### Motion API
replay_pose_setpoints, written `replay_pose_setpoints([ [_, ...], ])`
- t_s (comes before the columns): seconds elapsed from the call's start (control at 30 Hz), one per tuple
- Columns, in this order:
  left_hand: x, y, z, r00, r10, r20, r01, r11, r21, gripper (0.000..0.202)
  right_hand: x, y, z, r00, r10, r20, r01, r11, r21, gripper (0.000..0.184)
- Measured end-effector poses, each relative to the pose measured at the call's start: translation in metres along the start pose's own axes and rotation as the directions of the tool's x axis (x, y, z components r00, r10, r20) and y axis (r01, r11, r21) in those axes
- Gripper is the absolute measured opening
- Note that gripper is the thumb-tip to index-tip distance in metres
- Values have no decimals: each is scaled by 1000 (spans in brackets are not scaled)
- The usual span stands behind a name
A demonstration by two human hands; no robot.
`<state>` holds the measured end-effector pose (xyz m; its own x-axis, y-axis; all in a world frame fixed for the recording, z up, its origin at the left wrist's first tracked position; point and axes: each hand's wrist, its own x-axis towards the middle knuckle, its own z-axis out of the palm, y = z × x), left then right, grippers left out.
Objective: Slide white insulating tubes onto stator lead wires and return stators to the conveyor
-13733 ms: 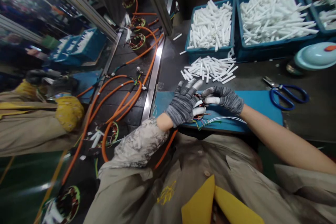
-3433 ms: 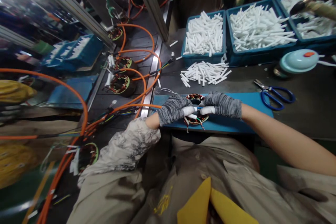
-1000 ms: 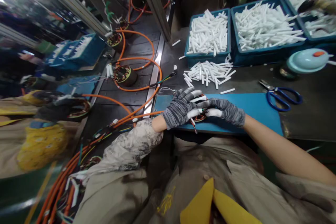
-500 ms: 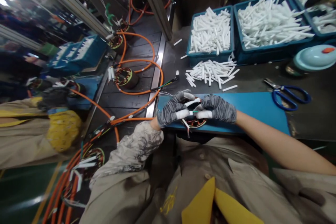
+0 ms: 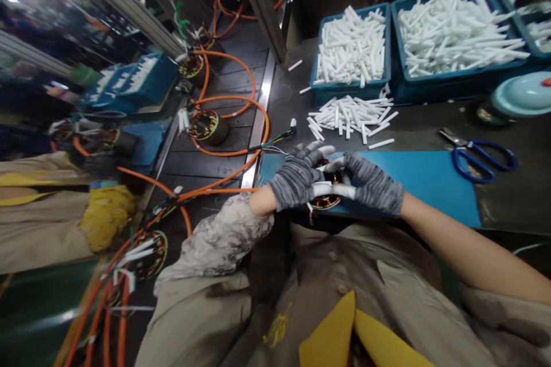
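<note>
Both my hands wear grey gloves with white fingertips and meet over a wire-wound motor stator [image 5: 327,200] at the front edge of the blue mat [image 5: 422,183]. My left hand [image 5: 299,178] is closed, its thumb and fingers pinching a white sleeve [image 5: 322,183] above the copper windings. Coming from the other side, my right hand [image 5: 372,183] is closed in a pinch, its thumb tip against the left one. What lies between the right fingertips is hidden. A short lead [image 5: 310,212] with a white sleeve sticks out below the left thumb.
A pile of loose white sleeves [image 5: 350,114] lies beyond the mat, before blue bins [image 5: 350,92] full of them. Blue-handled scissors [image 5: 484,157] and a light-blue lidded container [image 5: 523,97] are right. Orange cables [image 5: 232,100] and more stators [image 5: 209,128] occupy the left; a co-worker's gloved hand [image 5: 103,166] works there.
The green wire seen between my thumbs is now covered. My left hand has rolled over with its fingers more spread, and my right hand has shifted slightly right. The view moved a little.
</note>
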<state>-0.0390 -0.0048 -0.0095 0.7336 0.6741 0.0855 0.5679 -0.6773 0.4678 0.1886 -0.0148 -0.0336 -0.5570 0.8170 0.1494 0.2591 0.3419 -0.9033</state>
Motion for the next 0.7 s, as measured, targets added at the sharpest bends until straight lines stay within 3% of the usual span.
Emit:
replay_pose_setpoints([
  [0.1, 5, 8, 0, 998, 16, -64, -17, 1000, -8, 42, -17, 4, -11, 997, 18, -77, -10, 995, 104, 25],
  [0.17, -5, 4, -7, 994, 5, -112, -13, 997, -72, 63, -31, 5, -15, 995, 18, -98, -11, 997, 78, 18],
  [0.27, -35, -14, -19, 995, 83, -57, -91, 983, -162, 117, -48, 6, -8, 995, -86, 55, 88, 996, -32, 15],
  [0.3, -45, -21, -19, 992, 126, -25, -128, 983, -129, 124, -49, 7, -2, 983, -136, 125, 146, 987, -67, 18],
  [0.37, -60, -29, -14, 988, 156, 9, -156, 986, 53, 114, -48, 9, 10, 953, -215, 215, 246, 960, -134, 27],
  [0.47, -70, -24, 4, 991, 105, -78, -71, 933, 354, 81, -38, 14, 10, 936, -232, 264, 287, 939, -191, 35],
  [0.57, -67, -6, 25, 963, 119, -240, 13, 874, 485, 76, -28, 28, -21, 986, -77, 147, 123, 933, -338, 35],
  [0.63, -59, 7, 36, 941, 98, -325, 88, 854, 513, 82, -20, 47, -52, 991, 77, -109, -124, 826, -549, 36],
  [0.7, -50, 18, 46, 920, -4, -391, 213, 844, 492, 84, -11, 68, -76, 963, 160, -219, -268, 694, -668, 34],
])
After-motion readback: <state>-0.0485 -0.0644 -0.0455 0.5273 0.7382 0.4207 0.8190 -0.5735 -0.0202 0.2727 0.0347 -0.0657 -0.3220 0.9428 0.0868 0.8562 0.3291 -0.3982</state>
